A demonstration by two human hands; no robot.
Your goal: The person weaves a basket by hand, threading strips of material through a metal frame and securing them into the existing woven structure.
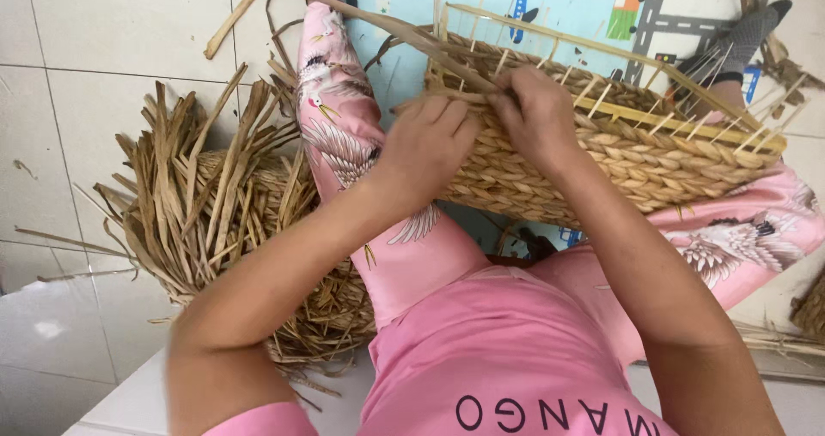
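"What's under you?"
"You sit on a floor (112, 41) of pale glossy tiles with thin grey joints, evenly lit."
"Anything else?"
"A light-blue play mat (567, 2) printed with roads and vehicles covers the floor's far edge."

Pink short-sleeved top (481, 350), dark block lettering across the chest. Pink trousers (344, 135) printed with white cranes, dark wing tips, red crowns. Grey knit socks (739, 36) on both feet. Forearms bare, no rings, watch or gloves on left hand (425, 144) or right hand (537, 114).
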